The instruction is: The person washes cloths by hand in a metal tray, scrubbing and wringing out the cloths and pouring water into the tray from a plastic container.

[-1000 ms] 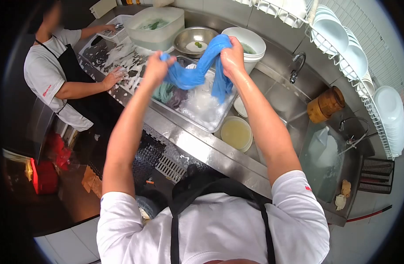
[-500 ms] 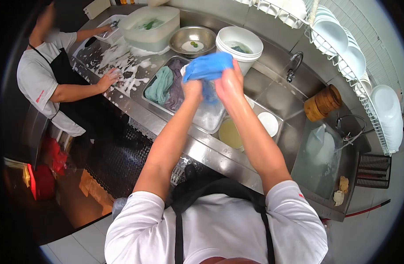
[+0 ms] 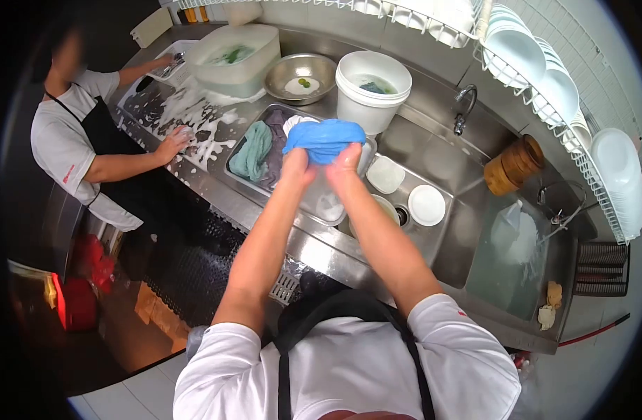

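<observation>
A bunched blue cloth [image 3: 326, 138] is stretched between my two hands over a metal tray [image 3: 245, 180]. My left hand [image 3: 298, 166] grips its left end, and my right hand [image 3: 344, 162] grips the right end. Both sets of fingers are partly hidden by the fabric. Beside the blue cloth in the tray lie a green cloth [image 3: 251, 152] and a purple-grey cloth [image 3: 274, 150]. A bit of white cloth [image 3: 298, 122] shows behind my hands.
White bucket [image 3: 372, 105], steel bowl [image 3: 299, 91] and a plastic tub [image 3: 230, 70] line the back. Right of the tray are a white dish [image 3: 427, 205] and a water-filled sink [image 3: 499, 259]. A co-worker [image 3: 90, 140] stands left by the foamy counter [image 3: 195, 126].
The blue cloth has come lower and nearer to me, and my hands have turned so it lies more level. The co-worker's hand stays on the foamy counter.
</observation>
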A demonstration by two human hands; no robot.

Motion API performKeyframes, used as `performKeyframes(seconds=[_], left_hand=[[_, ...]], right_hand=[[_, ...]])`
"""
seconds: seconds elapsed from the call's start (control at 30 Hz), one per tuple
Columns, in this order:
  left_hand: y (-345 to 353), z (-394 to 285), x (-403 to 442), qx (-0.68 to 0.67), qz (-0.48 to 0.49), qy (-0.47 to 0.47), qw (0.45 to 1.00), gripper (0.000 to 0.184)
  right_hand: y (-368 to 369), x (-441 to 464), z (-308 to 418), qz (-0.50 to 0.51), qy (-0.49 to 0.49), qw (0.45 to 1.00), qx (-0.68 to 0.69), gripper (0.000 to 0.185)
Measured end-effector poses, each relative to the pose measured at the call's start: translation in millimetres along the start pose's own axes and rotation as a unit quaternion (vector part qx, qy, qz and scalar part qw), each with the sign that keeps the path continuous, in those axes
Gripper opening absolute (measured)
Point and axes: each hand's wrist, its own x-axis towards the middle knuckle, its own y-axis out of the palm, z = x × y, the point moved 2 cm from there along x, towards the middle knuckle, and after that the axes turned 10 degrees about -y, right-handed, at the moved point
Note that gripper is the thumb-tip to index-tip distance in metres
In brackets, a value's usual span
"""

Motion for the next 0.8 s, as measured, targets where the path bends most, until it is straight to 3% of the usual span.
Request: performKeyframes(seconds=[0.03,0.13,0.17,0.27,0.33,0.4,0.5,0.57,0.6,0.7,0.8], left_hand=[[-13,-3,-8,0.091,-0.045,-0.013,0.995,0.028],[-16,-11,-41,0.064,0.039,-0.104,0.992,0.040],[-7,-19,-52,-0.023,0.046,-0.155,0.987,0.053],[7,-37,-47,-0.035,0.119,-0.217,0.968,0.062],[-2,-36,-23,-0.003,0.146,-0.204,0.968,0.066],[-27,-26,17,0.010,0.173,-0.207,0.963,0.062],[-35,-11,34,-0.065,0.352,-0.247,0.901,0.050],[-44,7,46,-0.121,0.267,-0.198,0.935,0.043],[-47,15,53,-0.148,0.223,-0.173,0.948,0.040],[-49,25,78,-0.141,0.285,-0.126,0.940,0.034],[-23,6,57,-0.151,0.169,-0.142,0.964,0.033]], right_hand=[[5,4,4,0.000,0.019,1.000,-0.015,0.032],[11,7,10,0.084,-0.156,0.973,-0.147,0.025],[15,0,13,0.131,-0.170,0.956,-0.201,0.024],[22,-18,13,0.284,-0.195,0.876,-0.338,0.022],[22,-22,9,0.396,-0.199,0.804,-0.396,0.023],[21,-24,8,0.403,-0.170,0.811,-0.389,0.023],[19,-21,9,0.414,-0.123,0.821,-0.373,0.024],[17,-18,10,0.418,-0.095,0.830,-0.356,0.025],[15,-17,10,0.373,-0.080,0.865,-0.325,0.025],[7,-15,3,0.270,-0.033,0.930,-0.245,0.028],[-4,11,2,0.208,0.028,0.959,-0.189,0.032]])
